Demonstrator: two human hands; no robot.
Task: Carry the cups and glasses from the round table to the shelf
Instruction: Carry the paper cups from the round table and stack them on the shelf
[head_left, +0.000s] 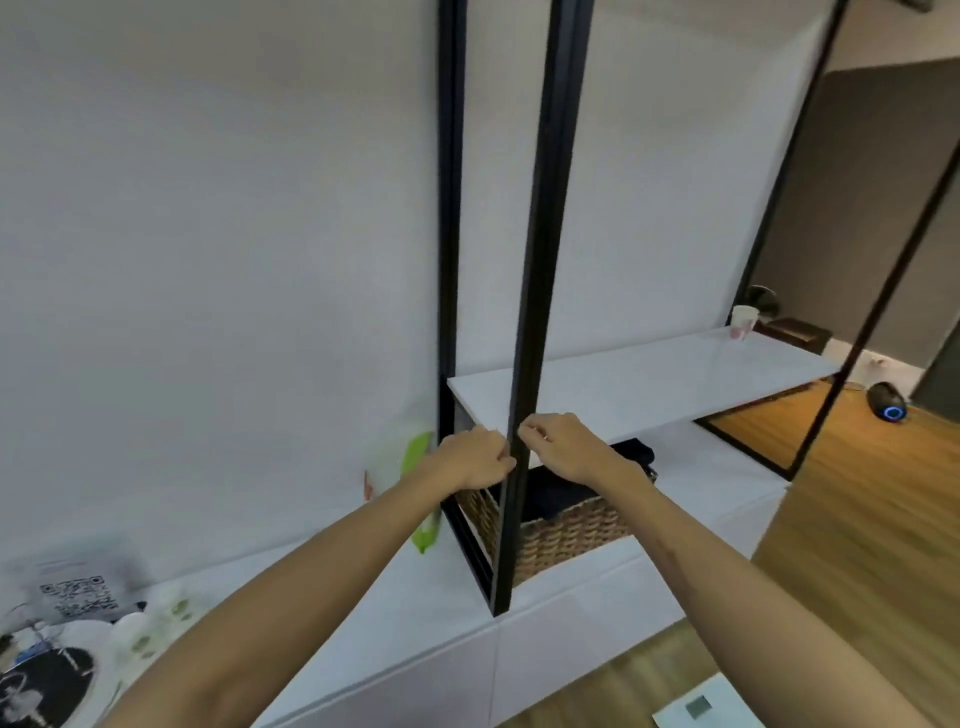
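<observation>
Two bare forearms reach forward from the bottom of the frame, meeting at the front upright (524, 364) of a black metal frame. The left hand (475, 460) sits just left of the upright, fingers curled inward with the knuckles against the post; it holds nothing that can be made out. The right hand (563, 447) sits just right of the post, fingers likewise curled, thumb and forefinger close together — whether anything is pinched between them cannot be told.

Directly beneath both hands, a woven basket (566, 535) holding dark cloth stands on a low white cabinet (415, 623). Left of the left hand, a green-and-white item (418, 488) leans against the wall, blurred. Far below and left of the left forearm lies a clutter of blurred objects, among them a card with a QR code (78, 597).

Level with the hands and running away to the right is the white shelf (639, 389). At its far end, well apart from the right hand, stands a white cup (743, 321) with pink markings — upright, near the shelf's back corner. Beyond it, a dark box (795, 332); on the wooden floor (883, 493) past the shelf, a black speaker (889, 406) glows with a blue ring.
</observation>
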